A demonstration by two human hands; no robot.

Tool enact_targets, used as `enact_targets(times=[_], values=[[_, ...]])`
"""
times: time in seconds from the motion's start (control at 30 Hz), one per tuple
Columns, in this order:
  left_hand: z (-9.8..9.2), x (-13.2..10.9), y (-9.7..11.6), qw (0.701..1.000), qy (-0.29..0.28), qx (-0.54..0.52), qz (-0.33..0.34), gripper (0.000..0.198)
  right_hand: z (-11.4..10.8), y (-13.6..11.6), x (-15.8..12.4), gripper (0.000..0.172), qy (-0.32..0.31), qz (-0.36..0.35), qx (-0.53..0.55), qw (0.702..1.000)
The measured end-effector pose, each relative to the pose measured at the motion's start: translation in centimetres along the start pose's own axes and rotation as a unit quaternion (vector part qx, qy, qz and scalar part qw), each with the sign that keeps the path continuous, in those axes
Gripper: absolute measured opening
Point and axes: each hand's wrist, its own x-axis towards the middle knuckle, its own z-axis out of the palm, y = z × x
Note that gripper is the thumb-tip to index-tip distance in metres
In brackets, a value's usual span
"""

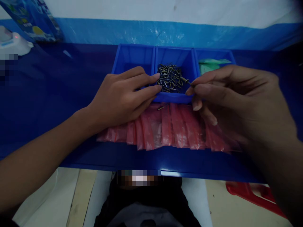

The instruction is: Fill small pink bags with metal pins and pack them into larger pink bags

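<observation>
Between the thumb and index fingertip of my right hand is a blind rivet, its thin pin pinched and its thicker end pointing left over the middle blue bin. A heap of similar rivets lies in that bin. My left hand has its fingers stretched and apart, with the fingertips at the bin's left side, and nothing shows in it. Beneath both hands runs a row of overlapping pink plastic bags. One loose rivet rests on the bags near the bin's front.
A left blue bin and a right blue bin flank the middle one; the right holds green packets. On the blue table, a white device and a blue printed package stand at far left. A red stool is below right.
</observation>
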Motion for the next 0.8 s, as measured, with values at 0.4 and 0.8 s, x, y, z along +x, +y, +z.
enact_targets(times=[0.4,0.8], values=[[-0.1,-0.1,0.0,1.000,-0.010,-0.019,-0.017,0.022,0.1,-0.2,-0.9,0.031,0.054,-0.045,-0.117,0.991],[0.1,-0.3,-0.3,0.999,-0.040,-0.012,-0.013,0.029,-0.2,3.9,-0.5,0.027,-0.237,-0.433,-0.523,0.695]])
